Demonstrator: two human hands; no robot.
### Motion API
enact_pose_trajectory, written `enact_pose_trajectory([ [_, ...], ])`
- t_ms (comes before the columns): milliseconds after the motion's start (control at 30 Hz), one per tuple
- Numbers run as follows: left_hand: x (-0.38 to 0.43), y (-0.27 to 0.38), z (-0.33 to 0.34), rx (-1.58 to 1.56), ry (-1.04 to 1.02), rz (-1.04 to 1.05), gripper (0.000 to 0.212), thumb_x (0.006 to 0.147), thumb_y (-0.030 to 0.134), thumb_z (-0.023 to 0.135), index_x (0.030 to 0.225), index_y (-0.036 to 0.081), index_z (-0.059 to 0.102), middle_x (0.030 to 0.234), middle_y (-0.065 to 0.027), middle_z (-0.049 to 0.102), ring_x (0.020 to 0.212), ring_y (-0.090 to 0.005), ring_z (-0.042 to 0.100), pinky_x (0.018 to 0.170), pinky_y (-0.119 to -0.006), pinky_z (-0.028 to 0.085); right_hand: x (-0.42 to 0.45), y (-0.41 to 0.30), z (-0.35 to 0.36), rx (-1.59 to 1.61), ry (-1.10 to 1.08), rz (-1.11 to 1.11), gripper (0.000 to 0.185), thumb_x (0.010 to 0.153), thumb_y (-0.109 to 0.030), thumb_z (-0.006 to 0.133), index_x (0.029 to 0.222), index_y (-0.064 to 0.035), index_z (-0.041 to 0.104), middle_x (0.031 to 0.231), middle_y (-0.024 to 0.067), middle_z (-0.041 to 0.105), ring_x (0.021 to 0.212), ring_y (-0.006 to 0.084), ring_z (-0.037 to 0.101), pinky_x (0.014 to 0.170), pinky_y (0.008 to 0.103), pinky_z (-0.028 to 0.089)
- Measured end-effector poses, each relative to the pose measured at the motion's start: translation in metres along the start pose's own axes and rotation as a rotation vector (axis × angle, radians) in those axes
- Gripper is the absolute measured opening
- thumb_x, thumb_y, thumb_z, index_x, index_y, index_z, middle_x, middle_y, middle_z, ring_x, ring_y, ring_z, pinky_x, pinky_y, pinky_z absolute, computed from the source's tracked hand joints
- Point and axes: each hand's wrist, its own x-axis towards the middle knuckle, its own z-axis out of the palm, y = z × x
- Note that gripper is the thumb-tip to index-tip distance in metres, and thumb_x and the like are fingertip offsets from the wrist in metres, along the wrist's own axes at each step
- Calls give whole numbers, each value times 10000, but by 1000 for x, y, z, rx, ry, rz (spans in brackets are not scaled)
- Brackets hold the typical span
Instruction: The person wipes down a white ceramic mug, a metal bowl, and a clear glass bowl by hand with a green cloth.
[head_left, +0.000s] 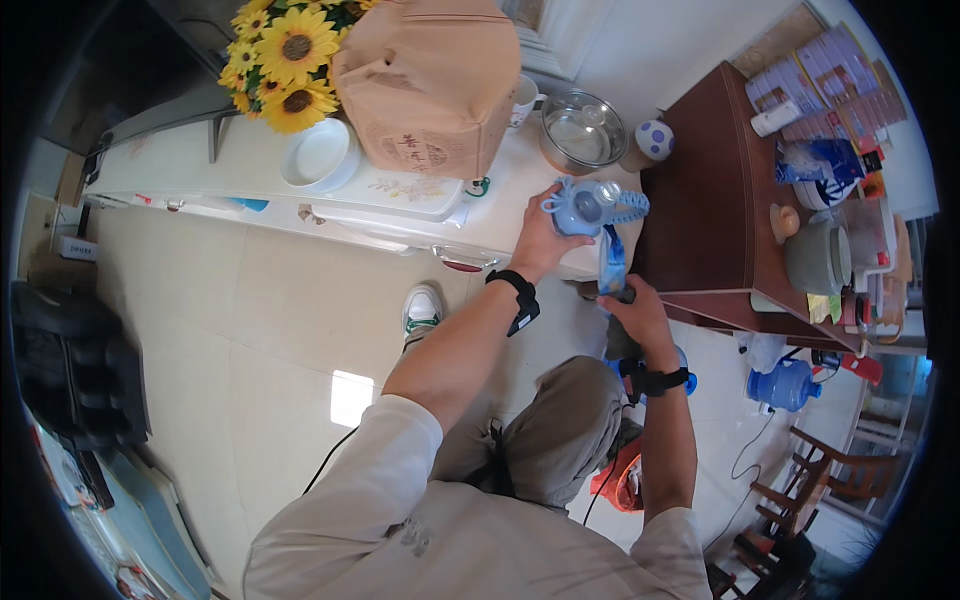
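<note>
A light-blue bottle with a clear top and a braided carrying loop (583, 206) stands or hangs over the right end of the white cabinet. My left hand (546, 236) is closed around its lower side. Just below and to the right, my right hand (637, 304) pinches the lower end of a blue and white packet or strip (613, 262); its upper end reaches the bottle's side. Whether the bottle rests on the cabinet top is hidden. Close behind the bottle sits a round steel pot with a glass lid (583, 131).
A large brown paper bag (435, 90), a white bowl (321, 156) and artificial sunflowers (296, 49) occupy the white cabinet (247, 184). At right, a dark-red cabinet (705, 187) carries tins and containers. An orange-rimmed waste bin (626, 480) stands on the floor by my right forearm.
</note>
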Motion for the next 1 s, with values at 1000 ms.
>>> enact_pose_trajectory([
  [1000, -30, 2, -13, 227, 12, -72, 1016, 758, 219, 912, 1512, -63, 292, 1385, -200, 393, 1067, -265, 617, 836, -343, 574, 74, 24, 51, 694, 4, 51, 384, 869, -288, 800, 1076, 24, 712, 913, 142, 719, 846, 220, 665, 826, 326, 515],
])
